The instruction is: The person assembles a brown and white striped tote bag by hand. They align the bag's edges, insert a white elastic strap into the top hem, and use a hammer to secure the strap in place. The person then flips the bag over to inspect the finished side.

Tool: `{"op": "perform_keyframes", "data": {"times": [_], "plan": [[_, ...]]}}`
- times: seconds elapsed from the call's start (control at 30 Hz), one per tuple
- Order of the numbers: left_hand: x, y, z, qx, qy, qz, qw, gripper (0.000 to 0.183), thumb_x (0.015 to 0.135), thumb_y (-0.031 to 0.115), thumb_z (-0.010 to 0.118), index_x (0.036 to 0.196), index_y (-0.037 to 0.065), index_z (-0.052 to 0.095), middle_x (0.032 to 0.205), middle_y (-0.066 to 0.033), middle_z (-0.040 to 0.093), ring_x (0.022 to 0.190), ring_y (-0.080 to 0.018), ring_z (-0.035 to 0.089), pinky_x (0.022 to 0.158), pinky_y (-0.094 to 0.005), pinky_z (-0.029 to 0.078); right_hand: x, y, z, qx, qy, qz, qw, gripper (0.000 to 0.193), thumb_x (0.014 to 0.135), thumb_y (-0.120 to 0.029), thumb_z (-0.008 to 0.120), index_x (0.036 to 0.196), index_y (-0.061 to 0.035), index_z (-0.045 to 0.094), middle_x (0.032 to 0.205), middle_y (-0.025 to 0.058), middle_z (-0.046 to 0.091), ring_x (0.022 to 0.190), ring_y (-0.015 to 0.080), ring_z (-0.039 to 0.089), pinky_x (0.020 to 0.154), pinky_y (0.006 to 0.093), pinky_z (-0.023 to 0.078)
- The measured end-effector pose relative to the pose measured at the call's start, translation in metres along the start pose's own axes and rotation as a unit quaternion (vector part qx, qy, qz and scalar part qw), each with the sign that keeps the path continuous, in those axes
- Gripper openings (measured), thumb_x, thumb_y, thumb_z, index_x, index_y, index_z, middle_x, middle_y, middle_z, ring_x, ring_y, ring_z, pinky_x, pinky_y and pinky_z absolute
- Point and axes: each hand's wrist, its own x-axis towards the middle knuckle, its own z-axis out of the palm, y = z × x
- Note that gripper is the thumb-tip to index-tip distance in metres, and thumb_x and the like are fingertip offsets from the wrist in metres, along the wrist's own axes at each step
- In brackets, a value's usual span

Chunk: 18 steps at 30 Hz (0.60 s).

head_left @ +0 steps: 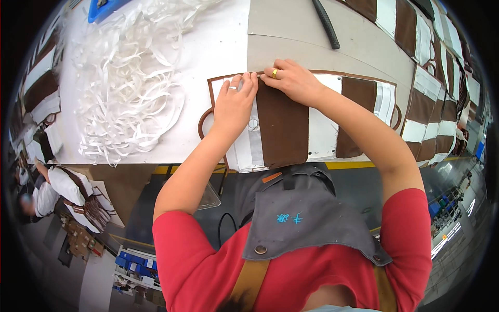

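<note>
A brown-and-white striped fabric panel [283, 125] with a brown trimmed edge and small dark studs lies before me. It reaches over the table's near edge, and brown loop handles show at both of its ends. My left hand [235, 104] rests on a white stripe at the left, fingers stretched out to the far edge. Close beside it, my right hand [292, 82] has its fingers bent and pinched at that far edge, where the brown stripe meets the white. Its fingertips partly hide the spot they grip.
A large heap of white ribbon strips [127, 93] covers the table at the left, with a blue tray [106, 9] behind. A black textured rod [326, 25] lies at the far side. Stacks of similar brown-and-white panels [423, 112] stand at the right. Another person [44, 197] is at the far left.
</note>
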Motion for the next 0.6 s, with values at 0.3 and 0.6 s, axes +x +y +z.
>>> {"op": "perform_keyframes", "data": {"times": [0.3,0.6], "plan": [[0.003,0.002,-0.011,-0.04,-0.002,0.011,0.999,0.045,0.08,0.009,0.056,0.124,0.002,0.051,0.128,-0.0076,0.05,0.117,-0.0223,0.048,0.101,-0.0391,0.036,-0.075,0.009,-0.017,0.116,0.208,0.314,0.919,0.017,0.08,0.002,0.059,0.094,-0.0051,0.063,0.096,0.007,0.058,0.093,0.0254,0.055,0.081,0.0345,0.046],[0.008,0.017,0.005,-0.101,0.013,-0.001,0.995,0.046,0.083,0.013,0.057,0.129,0.008,0.049,0.13,-0.009,0.048,0.122,-0.0236,0.043,0.106,-0.0423,0.032,-0.032,0.005,0.003,0.079,0.165,0.166,0.969,0.017,0.08,-0.004,0.061,0.096,-0.0054,0.063,0.092,0.0054,0.059,0.088,0.0243,0.055,0.078,0.0356,0.047]]}}
